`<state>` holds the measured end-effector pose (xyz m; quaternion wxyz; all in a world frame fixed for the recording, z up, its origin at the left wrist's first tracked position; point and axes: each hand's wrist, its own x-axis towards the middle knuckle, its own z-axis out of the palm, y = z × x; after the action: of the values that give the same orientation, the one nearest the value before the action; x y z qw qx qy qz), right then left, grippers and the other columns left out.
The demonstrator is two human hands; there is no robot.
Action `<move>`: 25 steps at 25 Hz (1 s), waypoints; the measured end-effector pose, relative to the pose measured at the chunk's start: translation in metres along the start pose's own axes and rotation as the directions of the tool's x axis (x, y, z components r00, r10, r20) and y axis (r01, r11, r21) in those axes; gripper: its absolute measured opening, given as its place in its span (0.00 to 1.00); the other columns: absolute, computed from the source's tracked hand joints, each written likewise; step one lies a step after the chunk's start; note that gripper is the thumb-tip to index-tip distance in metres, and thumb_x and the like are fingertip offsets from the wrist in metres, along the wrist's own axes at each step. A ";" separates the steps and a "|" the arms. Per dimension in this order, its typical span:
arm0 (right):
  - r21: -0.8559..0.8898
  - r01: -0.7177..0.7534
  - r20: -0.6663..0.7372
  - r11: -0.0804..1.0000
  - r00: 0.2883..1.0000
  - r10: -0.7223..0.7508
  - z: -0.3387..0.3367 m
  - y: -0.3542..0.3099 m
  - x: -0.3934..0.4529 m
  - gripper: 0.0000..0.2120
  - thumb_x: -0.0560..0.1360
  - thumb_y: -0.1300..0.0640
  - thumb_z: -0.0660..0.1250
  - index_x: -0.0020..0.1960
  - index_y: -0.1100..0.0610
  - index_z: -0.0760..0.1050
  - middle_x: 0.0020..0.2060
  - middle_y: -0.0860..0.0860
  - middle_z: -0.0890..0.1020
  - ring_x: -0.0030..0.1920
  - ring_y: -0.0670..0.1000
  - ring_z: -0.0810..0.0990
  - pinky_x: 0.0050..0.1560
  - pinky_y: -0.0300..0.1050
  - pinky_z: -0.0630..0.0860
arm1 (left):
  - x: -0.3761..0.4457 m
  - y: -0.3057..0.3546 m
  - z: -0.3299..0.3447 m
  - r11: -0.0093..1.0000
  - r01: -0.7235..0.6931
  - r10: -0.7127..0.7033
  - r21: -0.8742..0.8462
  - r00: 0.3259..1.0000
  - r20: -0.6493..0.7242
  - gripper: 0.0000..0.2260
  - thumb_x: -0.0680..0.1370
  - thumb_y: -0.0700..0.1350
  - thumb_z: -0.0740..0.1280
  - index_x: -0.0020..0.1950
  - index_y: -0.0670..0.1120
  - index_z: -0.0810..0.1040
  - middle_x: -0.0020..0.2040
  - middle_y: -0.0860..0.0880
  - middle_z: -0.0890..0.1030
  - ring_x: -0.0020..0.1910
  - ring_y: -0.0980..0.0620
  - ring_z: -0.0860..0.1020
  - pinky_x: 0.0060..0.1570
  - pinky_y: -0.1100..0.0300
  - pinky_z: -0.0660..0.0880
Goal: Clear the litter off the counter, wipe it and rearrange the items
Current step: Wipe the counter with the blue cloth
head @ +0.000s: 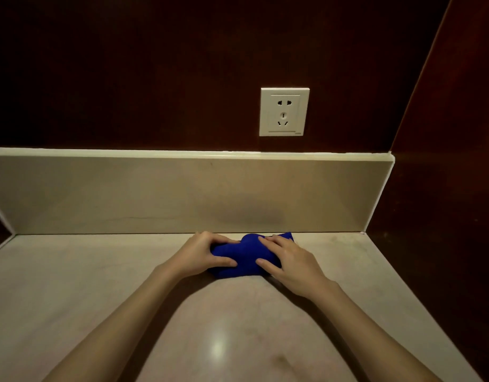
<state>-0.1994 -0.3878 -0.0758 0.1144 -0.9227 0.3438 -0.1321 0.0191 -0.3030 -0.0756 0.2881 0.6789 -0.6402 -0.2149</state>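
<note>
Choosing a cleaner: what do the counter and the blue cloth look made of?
Counter: probably polished stone or a stone-look slab, pale beige, glossy, mirroring a light spot. Blue cloth: soft fabric, perhaps microfibre, matte and bunched where the left hand and right hand hold it.

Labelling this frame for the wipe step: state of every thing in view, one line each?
blue cloth: bunched, on the counter near the backsplash, held at both ends.
left hand: grips the cloth's left end.
right hand: fingers curled on the cloth's right end.
counter: bare where visible, glossy, with a light reflection.
wall socket: nothing plugged in.
</note>
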 end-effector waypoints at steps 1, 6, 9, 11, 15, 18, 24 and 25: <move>-0.005 0.022 0.007 1.000 1.000 -0.022 0.005 -0.013 0.001 0.28 0.79 0.39 0.55 0.76 0.46 0.56 0.72 0.43 0.65 0.70 0.45 0.64 0.65 0.43 0.67 | -0.011 -0.006 -0.008 1.000 0.014 -0.014 -0.011 1.000 -0.005 0.19 0.70 0.50 0.76 0.60 0.54 0.81 0.52 0.59 0.83 0.49 0.63 0.80 0.50 0.62 0.78; -0.009 0.097 -0.012 0.995 0.995 -0.097 0.031 -0.073 0.001 0.28 0.79 0.40 0.53 0.76 0.47 0.55 0.72 0.45 0.64 0.70 0.46 0.62 0.65 0.43 0.67 | -0.062 -0.037 -0.043 0.995 0.099 -0.099 0.000 0.995 -0.022 0.20 0.70 0.49 0.76 0.61 0.54 0.79 0.53 0.60 0.82 0.50 0.63 0.79 0.51 0.64 0.78; -0.005 0.110 -0.035 0.994 0.993 -0.110 0.043 -0.099 -0.003 0.28 0.80 0.41 0.53 0.76 0.48 0.54 0.73 0.45 0.63 0.72 0.47 0.60 0.70 0.43 0.61 | -0.082 -0.047 -0.055 0.992 0.125 -0.124 0.025 0.992 -0.032 0.21 0.70 0.50 0.76 0.62 0.55 0.79 0.53 0.60 0.82 0.51 0.62 0.79 0.51 0.64 0.78; -0.015 0.106 -0.030 0.994 0.994 -0.106 0.047 -0.106 -0.004 0.28 0.80 0.41 0.53 0.77 0.48 0.53 0.74 0.45 0.62 0.74 0.47 0.58 0.73 0.43 0.56 | -0.090 -0.049 -0.056 0.991 0.127 -0.125 0.043 0.991 -0.053 0.21 0.69 0.50 0.76 0.62 0.54 0.79 0.54 0.59 0.82 0.51 0.62 0.79 0.51 0.64 0.78; 0.003 0.120 -0.007 0.993 0.993 -0.120 0.049 -0.100 -0.003 0.28 0.80 0.41 0.53 0.77 0.48 0.53 0.75 0.44 0.61 0.75 0.45 0.56 0.73 0.42 0.53 | -0.090 -0.045 -0.052 0.991 0.108 -0.102 0.074 0.991 -0.083 0.21 0.69 0.51 0.76 0.62 0.53 0.80 0.55 0.57 0.82 0.51 0.62 0.79 0.51 0.64 0.78; 0.013 0.124 0.023 0.992 0.992 -0.125 0.043 -0.091 -0.008 0.28 0.80 0.41 0.53 0.77 0.49 0.53 0.75 0.44 0.60 0.75 0.45 0.54 0.74 0.41 0.50 | -0.085 -0.039 -0.045 0.991 0.105 -0.097 0.088 0.991 -0.087 0.21 0.69 0.52 0.76 0.61 0.53 0.80 0.55 0.57 0.83 0.50 0.61 0.79 0.51 0.64 0.78; 0.037 -0.008 0.018 0.999 1.000 0.007 0.018 -0.045 -0.029 0.26 0.80 0.40 0.51 0.75 0.50 0.58 0.74 0.44 0.62 0.75 0.44 0.56 0.74 0.44 0.52 | -0.055 0.001 -0.005 0.994 0.036 -0.030 0.103 0.998 -0.055 0.20 0.69 0.53 0.76 0.61 0.53 0.80 0.54 0.55 0.83 0.51 0.58 0.80 0.53 0.60 0.77; 0.040 -0.033 0.014 0.999 0.999 0.033 0.013 -0.034 -0.035 0.26 0.80 0.41 0.50 0.75 0.50 0.59 0.74 0.44 0.63 0.75 0.44 0.57 0.74 0.44 0.52 | -0.047 0.009 0.004 0.994 0.019 -0.013 0.107 0.998 -0.054 0.20 0.69 0.53 0.75 0.60 0.54 0.80 0.54 0.56 0.83 0.50 0.58 0.80 0.53 0.60 0.77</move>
<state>-0.2005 -0.3381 -0.0834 0.1373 -0.9152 0.3555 -0.1307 0.0051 -0.2570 -0.0762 0.2665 0.7040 -0.6374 -0.1646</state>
